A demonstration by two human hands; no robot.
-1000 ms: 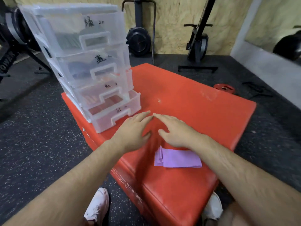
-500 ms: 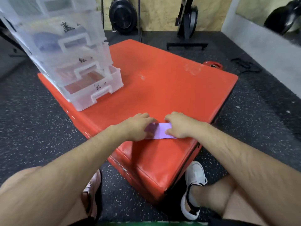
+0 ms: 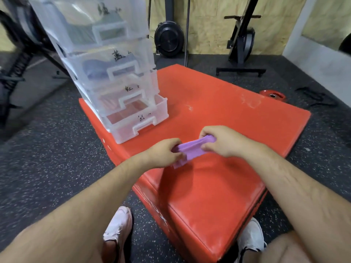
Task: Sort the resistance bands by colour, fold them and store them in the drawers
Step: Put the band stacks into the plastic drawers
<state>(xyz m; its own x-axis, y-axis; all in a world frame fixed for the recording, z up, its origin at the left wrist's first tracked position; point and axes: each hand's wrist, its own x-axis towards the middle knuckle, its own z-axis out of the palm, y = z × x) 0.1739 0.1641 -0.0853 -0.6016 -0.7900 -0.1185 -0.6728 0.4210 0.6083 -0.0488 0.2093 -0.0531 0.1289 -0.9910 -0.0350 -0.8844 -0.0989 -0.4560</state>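
Note:
A folded purple resistance band [image 3: 191, 150] is held just above the red padded box [image 3: 218, 114]. My left hand [image 3: 165, 154] grips its near left end and my right hand [image 3: 226, 141] pinches its far right end. A clear plastic drawer tower [image 3: 106, 59] stands on the box's far left corner. Its bottom drawer [image 3: 140, 120] is pulled out and shows only the red surface through its floor. The drawers above are pushed in, with dark and reddish bands dimly visible inside.
Black rubber gym floor surrounds the box. A red weight plate [image 3: 273, 95] lies on the floor at the right. Black exercise machines [image 3: 241, 40] stand against the plywood wall at the back. My two shoes [image 3: 117, 230] are at the box's near edge.
Both hands came back from near the drawers, took hold of the purple band lying on the box and lifted it off the surface between them.

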